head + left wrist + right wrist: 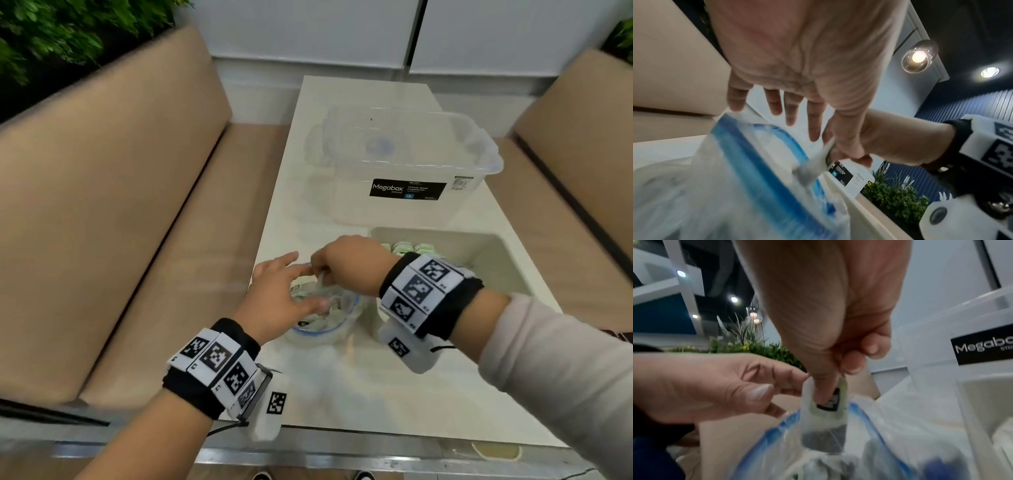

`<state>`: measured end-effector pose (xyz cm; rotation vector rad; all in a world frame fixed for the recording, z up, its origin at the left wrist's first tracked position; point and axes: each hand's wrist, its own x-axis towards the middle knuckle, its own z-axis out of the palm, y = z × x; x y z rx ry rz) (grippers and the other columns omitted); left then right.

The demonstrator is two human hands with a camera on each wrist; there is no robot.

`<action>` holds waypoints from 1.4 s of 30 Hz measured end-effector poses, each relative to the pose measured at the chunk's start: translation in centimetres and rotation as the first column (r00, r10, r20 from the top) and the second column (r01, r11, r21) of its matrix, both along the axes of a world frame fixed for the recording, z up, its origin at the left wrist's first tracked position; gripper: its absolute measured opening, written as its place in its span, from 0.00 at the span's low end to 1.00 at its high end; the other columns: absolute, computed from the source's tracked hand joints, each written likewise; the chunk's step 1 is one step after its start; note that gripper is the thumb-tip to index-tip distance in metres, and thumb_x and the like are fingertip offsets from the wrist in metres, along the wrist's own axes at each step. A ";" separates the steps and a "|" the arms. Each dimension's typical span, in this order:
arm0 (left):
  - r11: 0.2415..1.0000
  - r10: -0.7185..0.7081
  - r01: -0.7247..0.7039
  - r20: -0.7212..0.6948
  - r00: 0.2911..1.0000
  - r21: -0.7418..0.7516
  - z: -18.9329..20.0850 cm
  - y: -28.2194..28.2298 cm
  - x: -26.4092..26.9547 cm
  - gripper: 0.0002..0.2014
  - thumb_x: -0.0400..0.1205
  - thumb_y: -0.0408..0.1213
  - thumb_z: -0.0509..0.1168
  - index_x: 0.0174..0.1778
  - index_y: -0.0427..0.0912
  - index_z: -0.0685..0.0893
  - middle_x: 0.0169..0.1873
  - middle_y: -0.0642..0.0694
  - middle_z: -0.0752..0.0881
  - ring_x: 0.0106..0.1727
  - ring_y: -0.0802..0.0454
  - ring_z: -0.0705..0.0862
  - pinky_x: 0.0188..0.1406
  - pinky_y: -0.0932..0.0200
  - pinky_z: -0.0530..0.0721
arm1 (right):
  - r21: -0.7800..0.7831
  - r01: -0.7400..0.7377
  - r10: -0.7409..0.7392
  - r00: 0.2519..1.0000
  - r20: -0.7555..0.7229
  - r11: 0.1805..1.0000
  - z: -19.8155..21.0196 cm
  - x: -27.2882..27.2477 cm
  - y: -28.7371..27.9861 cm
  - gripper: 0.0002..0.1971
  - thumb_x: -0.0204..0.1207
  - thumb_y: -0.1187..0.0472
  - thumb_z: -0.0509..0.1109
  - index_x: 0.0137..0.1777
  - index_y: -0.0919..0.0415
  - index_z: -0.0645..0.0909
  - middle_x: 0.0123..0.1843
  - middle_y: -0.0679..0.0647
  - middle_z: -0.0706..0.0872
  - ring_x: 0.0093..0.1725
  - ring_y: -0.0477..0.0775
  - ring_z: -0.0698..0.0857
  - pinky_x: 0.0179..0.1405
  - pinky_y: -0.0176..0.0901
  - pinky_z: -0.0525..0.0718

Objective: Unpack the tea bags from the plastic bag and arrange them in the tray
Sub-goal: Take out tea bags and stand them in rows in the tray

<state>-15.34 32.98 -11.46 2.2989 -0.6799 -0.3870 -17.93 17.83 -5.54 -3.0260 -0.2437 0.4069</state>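
Note:
A clear plastic bag [329, 325] with a blue zip rim stands open on the white table; several tea bags lie inside it. My right hand [320, 270] pinches one tea bag [322, 279] between thumb and fingers just above the bag's mouth. The right wrist view shows that tea bag [824, 418] half out of the plastic bag [879, 434], with the right hand [834, 382] holding its top. My left hand [301, 281] spreads over the mouth, fingers relaxed, one fingertip [735, 104] touching the rim. The beige tray [493, 253] to the right holds a row of tea bags [407, 247].
A clear storage box [404, 164] with a black Megabox label stands on the table behind the tray. Tan bench cushions [120, 205] run along both sides of the narrow table. Bare tabletop [359, 387] lies between the bag and the near edge.

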 end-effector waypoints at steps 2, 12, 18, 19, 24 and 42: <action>0.997 0.012 -0.013 -0.013 1.000 -0.070 0.1 0.0 0.4 0.19 0.69 0.61 0.70 0.53 0.58 0.85 0.63 0.57 0.82 0.68 0.52 0.75 0.70 0.53 0.71 | 0.179 0.054 -0.065 0.996 0.061 0.982 1.1 -0.1 0.1 0.07 0.75 0.61 0.67 0.50 0.53 0.84 0.39 0.47 0.81 0.43 0.52 0.80 0.41 0.42 0.74; 0.957 0.186 -0.194 -0.059 0.981 -0.216 0.8 2.2 0.6 0.12 0.83 0.41 0.62 0.43 0.36 0.87 0.38 0.42 0.90 0.42 0.52 0.88 0.45 0.52 0.82 | -0.166 0.052 -0.068 0.993 -0.094 0.985 -3.7 -0.3 1.8 0.11 0.78 0.66 0.62 0.52 0.61 0.86 0.53 0.58 0.87 0.49 0.62 0.85 0.42 0.44 0.78; 0.954 0.180 -0.192 -0.072 0.981 -0.229 0.3 2.5 1.0 0.23 0.77 0.53 0.59 0.44 0.33 0.83 0.41 0.34 0.88 0.44 0.40 0.86 0.47 0.41 0.82 | -0.271 -0.027 -0.007 0.992 -0.123 0.962 -4.3 -0.1 2.0 0.07 0.79 0.66 0.62 0.45 0.61 0.82 0.38 0.55 0.80 0.39 0.60 0.79 0.38 0.44 0.74; 0.952 0.190 -0.203 -0.079 0.979 -0.230 0.3 2.5 1.1 0.21 0.79 0.52 0.60 0.44 0.34 0.84 0.41 0.36 0.89 0.45 0.41 0.87 0.48 0.42 0.82 | -0.227 -0.002 -0.021 0.995 -0.101 0.974 -3.9 0.1 1.8 0.07 0.78 0.66 0.63 0.47 0.61 0.83 0.40 0.55 0.81 0.39 0.60 0.79 0.38 0.44 0.74; 0.948 0.239 -0.240 -0.032 0.970 -0.208 0.4 2.3 1.6 0.13 0.83 0.44 0.60 0.45 0.38 0.84 0.41 0.38 0.89 0.45 0.41 0.86 0.47 0.43 0.82 | 0.180 0.143 -0.145 0.989 0.000 0.973 -1.4 0.6 0.0 0.06 0.77 0.62 0.67 0.51 0.54 0.84 0.48 0.51 0.87 0.50 0.56 0.84 0.47 0.43 0.80; 0.837 -0.090 -0.188 -0.468 0.879 -0.514 3.1 -9.6 -1.2 0.10 0.80 0.33 0.65 0.58 0.40 0.81 0.48 0.42 0.90 0.48 0.47 0.90 0.39 0.54 0.87 | 0.516 0.303 -0.353 0.936 -0.002 0.802 3.5 -2.6 -11.2 0.02 0.74 0.60 0.74 0.44 0.57 0.86 0.34 0.44 0.83 0.21 0.32 0.76 0.21 0.21 0.71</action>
